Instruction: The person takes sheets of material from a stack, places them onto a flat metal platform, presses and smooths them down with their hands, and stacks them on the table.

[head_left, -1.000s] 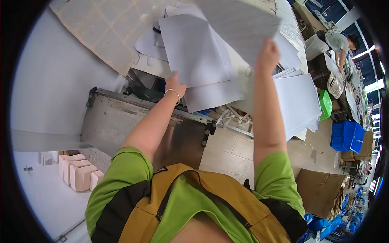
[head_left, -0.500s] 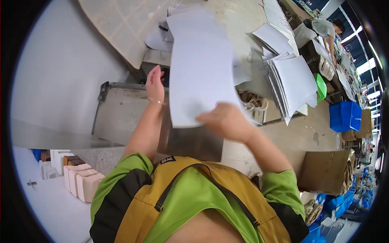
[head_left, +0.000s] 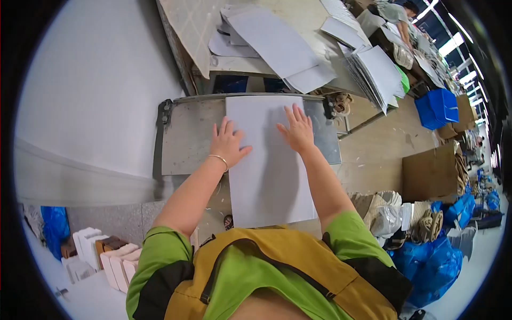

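A long white sheet (head_left: 266, 184) lies lengthwise across a grey metal platform (head_left: 194, 130), its near end reaching toward my apron. My left hand (head_left: 228, 141) rests at the sheet's left edge, fingers spread. Flat on the right part of the sheet is my right hand (head_left: 298, 129), its fingers stretched out. Neither hand grips anything. At the far end the sheet meets the platform's back edge. Whether it is one sheet or several stacked, I cannot tell.
Behind the platform, a table (head_left: 256, 64) bears loose white sheets (head_left: 277, 42) and a fanned stack (head_left: 378, 72). To the right are a blue bin (head_left: 436, 108), a cardboard box (head_left: 431, 170) and blue bags (head_left: 429, 269). A person (head_left: 394, 18) bends over another table.
The white sheet came down from my right hand's grasp onto the platform. My right hand let go and flattened on it; my left hand moved onto its left edge. The view shifted.
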